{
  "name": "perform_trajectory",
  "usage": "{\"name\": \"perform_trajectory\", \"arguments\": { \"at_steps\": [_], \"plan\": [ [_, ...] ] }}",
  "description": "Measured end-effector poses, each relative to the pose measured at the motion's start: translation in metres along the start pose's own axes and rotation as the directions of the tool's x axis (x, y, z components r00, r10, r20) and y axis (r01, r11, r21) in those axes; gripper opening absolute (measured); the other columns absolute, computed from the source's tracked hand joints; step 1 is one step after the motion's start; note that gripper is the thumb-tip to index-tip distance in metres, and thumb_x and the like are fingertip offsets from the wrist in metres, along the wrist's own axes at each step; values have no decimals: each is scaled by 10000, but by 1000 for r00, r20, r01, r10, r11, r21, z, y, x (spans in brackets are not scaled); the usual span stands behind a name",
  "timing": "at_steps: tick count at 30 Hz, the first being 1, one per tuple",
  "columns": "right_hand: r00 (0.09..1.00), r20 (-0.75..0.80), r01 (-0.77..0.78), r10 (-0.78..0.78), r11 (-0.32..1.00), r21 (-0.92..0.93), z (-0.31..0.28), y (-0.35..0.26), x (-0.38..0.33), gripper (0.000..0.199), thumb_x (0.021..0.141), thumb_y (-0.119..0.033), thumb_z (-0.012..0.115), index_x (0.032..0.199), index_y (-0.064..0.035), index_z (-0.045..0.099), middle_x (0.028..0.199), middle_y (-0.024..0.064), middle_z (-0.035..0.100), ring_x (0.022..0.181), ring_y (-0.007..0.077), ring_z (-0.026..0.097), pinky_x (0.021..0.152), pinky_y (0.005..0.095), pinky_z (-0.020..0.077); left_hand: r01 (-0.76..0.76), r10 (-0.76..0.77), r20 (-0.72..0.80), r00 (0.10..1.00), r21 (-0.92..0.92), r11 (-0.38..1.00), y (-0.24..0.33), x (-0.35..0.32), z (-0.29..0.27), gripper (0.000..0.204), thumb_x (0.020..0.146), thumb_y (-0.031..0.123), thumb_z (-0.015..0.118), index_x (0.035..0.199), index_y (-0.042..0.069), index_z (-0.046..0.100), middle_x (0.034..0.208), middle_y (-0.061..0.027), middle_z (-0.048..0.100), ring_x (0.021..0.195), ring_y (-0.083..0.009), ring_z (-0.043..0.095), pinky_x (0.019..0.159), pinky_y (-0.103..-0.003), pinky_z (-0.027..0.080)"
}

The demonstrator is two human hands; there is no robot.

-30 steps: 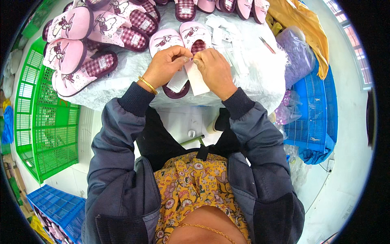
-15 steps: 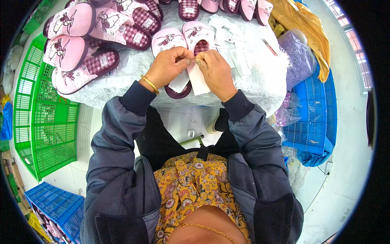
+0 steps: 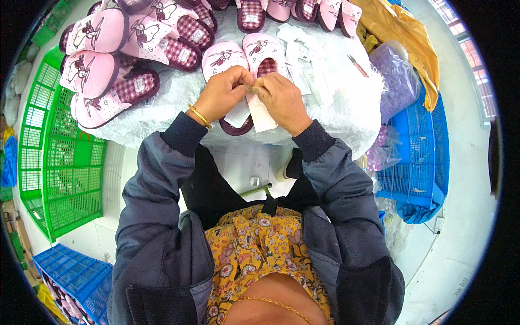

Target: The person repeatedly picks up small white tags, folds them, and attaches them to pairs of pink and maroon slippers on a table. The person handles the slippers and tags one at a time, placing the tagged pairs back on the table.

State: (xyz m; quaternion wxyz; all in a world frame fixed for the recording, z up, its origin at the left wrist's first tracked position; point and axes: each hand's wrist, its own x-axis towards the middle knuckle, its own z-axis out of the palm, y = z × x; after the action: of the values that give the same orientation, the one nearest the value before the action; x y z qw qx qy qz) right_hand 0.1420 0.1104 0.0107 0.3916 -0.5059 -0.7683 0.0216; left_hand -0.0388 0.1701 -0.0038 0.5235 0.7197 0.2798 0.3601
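A counter [image 3: 346, 119] wrapped in crinkled clear plastic fills the upper middle. To its left stands a tall green crate [image 3: 73, 165]; to its right, a blue crate [image 3: 414, 154] sits near a clear bag [image 3: 392, 70] with purple contents. A heap of pink slippers [image 3: 97, 30] covers the counter's left end. Nearer the middle lies a pair of pink slippers [image 3: 223, 56], toes pointing away from the person. Over this pair, the left hand [image 3: 223, 92] and right hand [image 3: 283, 101] nearly meet. The right fingers grasp the upper end of a cream tag [image 3: 262, 115], which hangs down between the hands; the left fingers are pinched together, but I cannot tell whether they grip anything. A white tag [image 3: 238, 115] shows just left of the cream one. Loose white slips [image 3: 295, 50] lie beyond the right hand, and a slim pointed tool [image 3: 357, 66] rests farther right.
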Motion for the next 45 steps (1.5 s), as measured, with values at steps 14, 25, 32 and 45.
{"name": "perform_trajectory", "arguments": {
  "at_steps": [14,25,32,45],
  "plan": [
    [945,160,-235,287,931,-280,13,-17,52,368,825,-310,653,1105,-77,595,840,191,680,799,372,670,678,478,517,-107,374,-602,706,431,896,-10,-33,-24,63,892,20,601,954,26,613,871,-12,548,615,-69,505,562,-222,419],
    [979,46,-197,200,979,-56,-76,-26,64,237,816,-184,645,1032,-89,661,813,202,665,712,370,661,628,442,510,-89,264,-710,653,274,958,-50,-45,-28,95,905,-10,579,992,28,585,808,4,532,608,-57,492,550,-211,420],
    [913,-108,87,-394,446,-891,-185,44,351,272,920,-318,555,960,-61,634,848,201,647,742,387,644,602,489,505,-52,147,-708,691,153,987,-43,-38,-15,81,851,-8,600,929,6,617,869,-64,566,694,-138,518,635,-269,436],
    [889,297,-423,348,872,245,-84,-15,-84,212,907,-276,649,917,-67,681,826,112,665,719,264,649,647,347,503,-149,244,-200,949,399,905,3,-106,53,71,847,12,626,915,30,620,857,-132,618,745,-279,628,658,-356,496]
  ]
}}
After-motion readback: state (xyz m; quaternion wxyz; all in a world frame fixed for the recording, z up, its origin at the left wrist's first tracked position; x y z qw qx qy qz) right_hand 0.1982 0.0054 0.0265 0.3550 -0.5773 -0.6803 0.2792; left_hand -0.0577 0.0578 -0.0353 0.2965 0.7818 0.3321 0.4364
